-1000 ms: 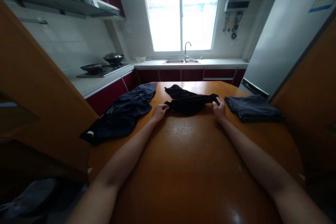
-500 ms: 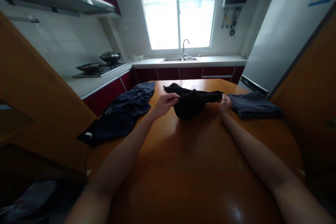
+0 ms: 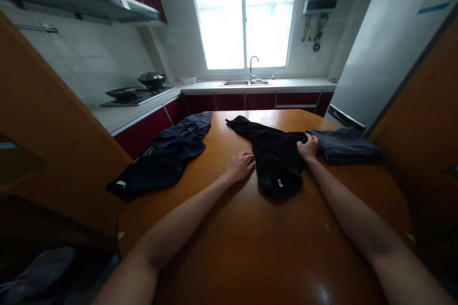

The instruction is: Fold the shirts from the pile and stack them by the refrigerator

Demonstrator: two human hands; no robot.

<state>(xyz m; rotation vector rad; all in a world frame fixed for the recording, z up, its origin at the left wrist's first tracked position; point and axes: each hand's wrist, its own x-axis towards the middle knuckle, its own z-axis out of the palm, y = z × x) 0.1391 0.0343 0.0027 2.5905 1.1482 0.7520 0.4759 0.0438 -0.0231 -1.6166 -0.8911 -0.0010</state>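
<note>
A black long-sleeved top lies spread on the wooden table, one sleeve stretching to the far left and a small white label showing near its close end. Along its left edge is my left hand, fingers curled together with the tips at the cloth. My right hand grips the top's right side, where the other sleeve is partly bunched under the fingers. Just beyond that hand sits a folded dark grey garment with a patterned lower edge.
Dark navy clothing with a white tag lies along the left of the round wooden table. Behind are a sink, a stove with pans and a fridge at the right. A plastic bag is low at left.
The black top has come down from a lifted, bunched shape to lie flat, its labelled end closer to me. My left hand moved right and nearer; my right hand shifted slightly.
</note>
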